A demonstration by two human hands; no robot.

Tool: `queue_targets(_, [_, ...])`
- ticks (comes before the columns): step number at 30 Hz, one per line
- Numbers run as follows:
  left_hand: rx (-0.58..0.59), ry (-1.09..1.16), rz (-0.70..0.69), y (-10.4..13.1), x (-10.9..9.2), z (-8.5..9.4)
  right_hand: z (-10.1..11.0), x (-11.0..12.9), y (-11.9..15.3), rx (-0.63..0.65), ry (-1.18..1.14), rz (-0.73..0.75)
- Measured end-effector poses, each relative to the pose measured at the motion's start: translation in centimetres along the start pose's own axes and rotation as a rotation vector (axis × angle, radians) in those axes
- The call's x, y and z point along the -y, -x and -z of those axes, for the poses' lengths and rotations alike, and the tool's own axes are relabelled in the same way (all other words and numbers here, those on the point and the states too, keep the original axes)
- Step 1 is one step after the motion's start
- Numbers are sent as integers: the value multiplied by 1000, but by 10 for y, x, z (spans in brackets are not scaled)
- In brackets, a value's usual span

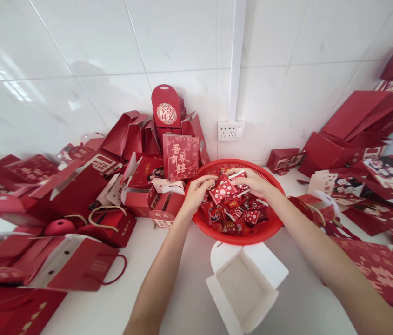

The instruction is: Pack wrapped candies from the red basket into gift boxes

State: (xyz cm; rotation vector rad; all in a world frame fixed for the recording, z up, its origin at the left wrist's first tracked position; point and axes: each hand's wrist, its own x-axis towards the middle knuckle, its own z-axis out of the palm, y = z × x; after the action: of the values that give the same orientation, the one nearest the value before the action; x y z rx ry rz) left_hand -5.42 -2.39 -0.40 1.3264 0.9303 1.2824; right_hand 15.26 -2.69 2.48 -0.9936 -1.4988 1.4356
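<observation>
A red plastic basket (240, 239) holds a heap of small wrapped candies (231, 214). Both of my hands reach into its far half. My left hand (199, 190) is closed, its fingertips pinched at the edge of a red candy packet with white dots (223, 190). Across from it, my right hand (250, 182) has its fingers closed on another red-and-white candy packet (238, 175); part of that one is hidden by the fingers. Just in front of the basket stands an unfolded-top white box (245, 286), flaps spread, with no contents visible inside.
Red gift boxes (180, 157) and bags crowd the left side, including a bag with a cord handle (77, 263). More red boxes (343, 153) are piled at the right. A socket (231, 130) sits on the tiled wall behind the basket.
</observation>
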Motion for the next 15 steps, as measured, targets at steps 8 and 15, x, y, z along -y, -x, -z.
queue_targets(8, [226, -91, -67, 6, -5, -1, -2, 0, 4, 107, -15, -2])
queue_targets(15, [156, -101, -113, 4, -5, -1, -4, 1, 6, 31, 22, 50])
